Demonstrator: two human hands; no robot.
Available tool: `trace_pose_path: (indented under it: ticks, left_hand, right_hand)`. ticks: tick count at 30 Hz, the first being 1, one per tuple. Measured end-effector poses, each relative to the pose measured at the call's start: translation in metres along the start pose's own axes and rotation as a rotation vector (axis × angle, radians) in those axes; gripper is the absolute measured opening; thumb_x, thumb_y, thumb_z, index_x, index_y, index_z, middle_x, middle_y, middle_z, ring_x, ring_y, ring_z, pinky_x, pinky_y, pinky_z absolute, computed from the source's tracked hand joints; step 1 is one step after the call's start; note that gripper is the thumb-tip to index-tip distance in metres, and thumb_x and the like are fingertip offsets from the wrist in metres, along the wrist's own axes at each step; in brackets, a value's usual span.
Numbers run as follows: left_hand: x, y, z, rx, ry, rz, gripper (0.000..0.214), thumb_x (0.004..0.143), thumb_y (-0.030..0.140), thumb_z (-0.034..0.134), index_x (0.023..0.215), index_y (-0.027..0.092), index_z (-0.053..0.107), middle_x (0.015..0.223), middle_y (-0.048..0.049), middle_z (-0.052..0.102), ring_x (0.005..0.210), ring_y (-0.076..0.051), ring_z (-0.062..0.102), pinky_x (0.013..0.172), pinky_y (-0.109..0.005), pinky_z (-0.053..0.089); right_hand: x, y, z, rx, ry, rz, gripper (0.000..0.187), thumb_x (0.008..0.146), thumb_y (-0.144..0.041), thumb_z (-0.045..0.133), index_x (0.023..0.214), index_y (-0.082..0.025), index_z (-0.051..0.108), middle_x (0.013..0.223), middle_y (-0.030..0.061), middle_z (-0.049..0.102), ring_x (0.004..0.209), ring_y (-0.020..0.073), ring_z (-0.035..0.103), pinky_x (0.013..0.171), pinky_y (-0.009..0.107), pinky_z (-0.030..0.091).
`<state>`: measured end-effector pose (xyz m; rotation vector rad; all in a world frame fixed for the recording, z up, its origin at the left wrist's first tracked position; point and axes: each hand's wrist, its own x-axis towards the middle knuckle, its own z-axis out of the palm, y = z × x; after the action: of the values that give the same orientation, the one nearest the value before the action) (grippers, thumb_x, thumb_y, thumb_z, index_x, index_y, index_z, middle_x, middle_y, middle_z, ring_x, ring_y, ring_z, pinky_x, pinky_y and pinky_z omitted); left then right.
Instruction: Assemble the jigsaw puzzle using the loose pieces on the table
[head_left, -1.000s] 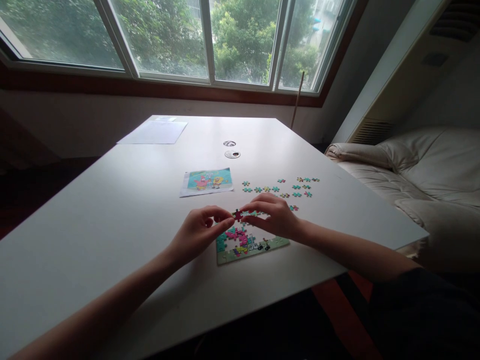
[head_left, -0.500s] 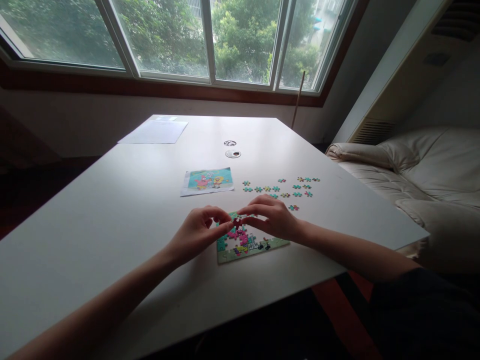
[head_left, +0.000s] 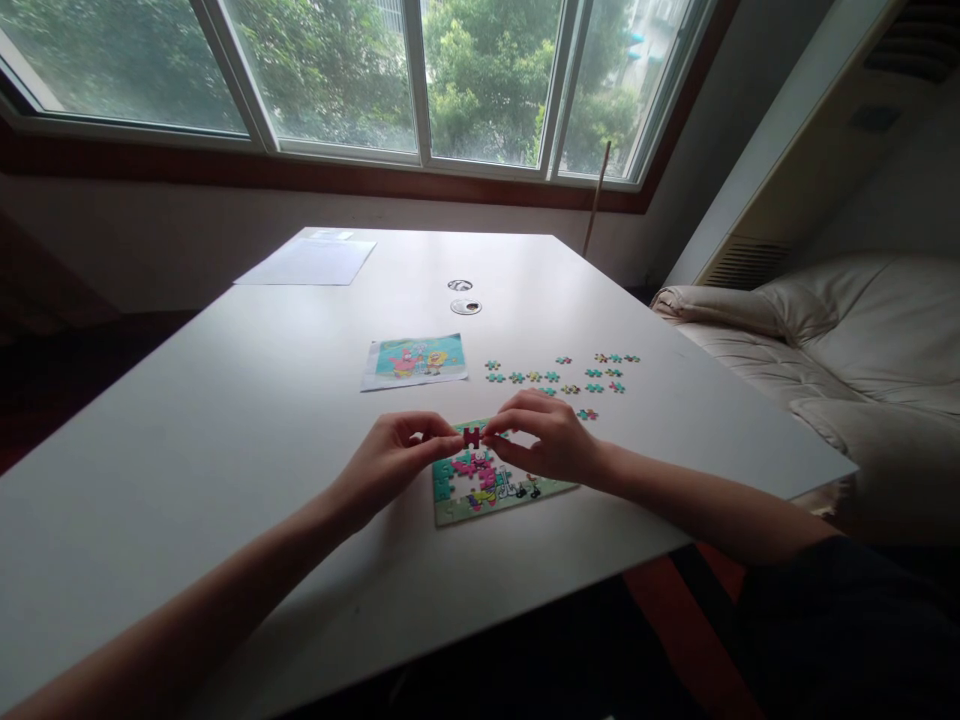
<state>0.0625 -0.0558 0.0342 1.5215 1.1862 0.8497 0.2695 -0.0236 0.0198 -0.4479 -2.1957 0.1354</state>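
Between my two hands is a dark red jigsaw piece [head_left: 472,438], raised over the puzzle. My left hand [head_left: 397,447] pinches its left side with thumb and fingertips. From the other side, my right hand [head_left: 541,432] grips its right edge. Below them lies a partly filled jigsaw board [head_left: 487,508] with a green border and pink, yellow and white picture parts. My right hand hides some of the board's upper right. Loose jigsaw pieces [head_left: 551,378], mostly teal, lie on the table behind my right hand.
A picture sheet [head_left: 420,360] with cartoon figures lies beyond the board on the white table [head_left: 187,430]. Farther back are two round cable-hole covers [head_left: 466,307] and a white paper [head_left: 307,264]. A pale sofa [head_left: 862,340] stands at the right, windows ahead.
The dark red piece has been turned and lifted slightly, its outline now facing me squarely. My left fingers have straightened along its side; my right hand is nearly still.
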Motion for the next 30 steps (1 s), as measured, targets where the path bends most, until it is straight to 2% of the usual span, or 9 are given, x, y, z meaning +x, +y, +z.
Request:
trace_pose_path:
  ticks: [3,7,11,13,16,21,30]
  left_hand:
    - [0.0,-0.004,-0.006,0.148,-0.022,0.099,0.024,0.076,0.04,0.064,0.074,0.017,0.07,0.07,-0.0024,0.065,0.069,-0.016,0.056,0.062,-0.026,0.042]
    - [-0.002,-0.009,-0.022,0.53,-0.009,0.41,0.018,0.082,0.031,0.058,0.081,0.019,0.071,0.072,-0.0036,0.064,0.071,-0.016,0.054,0.064,-0.027,0.042]
    - [-0.006,-0.012,-0.032,0.707,-0.209,0.598,0.018,0.086,0.021,0.052,0.087,0.022,0.071,0.075,-0.0048,0.064,0.075,-0.017,0.054,0.065,-0.026,0.044]
    - [-0.008,-0.013,-0.032,0.768,-0.3,0.621,0.021,0.086,0.018,0.051,0.092,0.024,0.07,0.076,-0.0046,0.063,0.076,-0.017,0.054,0.063,-0.025,0.043]
    - [-0.01,-0.015,-0.03,0.81,-0.361,0.631,0.027,0.085,0.015,0.051,0.102,0.027,0.068,0.079,-0.0042,0.064,0.078,-0.017,0.054,0.064,-0.025,0.043]
    - [-0.011,-0.015,-0.026,0.85,-0.395,0.631,0.037,0.085,0.012,0.049,0.112,0.031,0.063,0.082,-0.0034,0.064,0.078,-0.017,0.053,0.065,-0.025,0.043]
    - [-0.012,-0.017,-0.024,0.891,-0.415,0.619,0.035,0.083,0.011,0.048,0.107,0.03,0.065,0.078,-0.0032,0.063,0.078,-0.018,0.052,0.064,-0.025,0.045]
  right_hand:
    - [-0.001,0.001,0.0,0.02,-0.022,0.011,0.008,0.083,-0.02,0.06,0.079,-0.015,0.065,0.07,0.004,0.065,0.065,0.0113,0.059,0.065,0.025,0.047]
    - [-0.007,0.0,0.0,0.114,-0.149,0.1,0.009,0.081,-0.021,0.061,0.078,-0.014,0.066,0.07,0.0043,0.064,0.065,0.0114,0.058,0.063,0.024,0.047]
    - [-0.013,0.0,0.003,0.193,-0.318,0.167,0.008,0.081,-0.02,0.061,0.077,-0.015,0.066,0.071,0.0035,0.064,0.066,0.0107,0.058,0.065,0.022,0.047]
    - [-0.016,0.0,0.006,0.203,-0.361,0.178,0.009,0.081,-0.021,0.062,0.077,-0.015,0.067,0.072,0.0036,0.065,0.065,0.0105,0.058,0.065,0.022,0.047]
    - [-0.018,0.001,0.008,0.189,-0.386,0.19,0.012,0.081,-0.024,0.062,0.075,-0.016,0.068,0.072,0.0033,0.065,0.064,0.0103,0.058,0.064,0.022,0.047]
    - [-0.019,0.003,0.009,0.176,-0.401,0.187,0.013,0.081,-0.025,0.061,0.077,-0.016,0.068,0.072,0.003,0.064,0.065,0.0102,0.058,0.065,0.022,0.047]
    - [-0.017,0.001,0.004,0.166,-0.38,0.137,0.009,0.081,-0.02,0.06,0.079,-0.017,0.068,0.077,0.0041,0.065,0.071,0.0121,0.059,0.069,0.024,0.048]
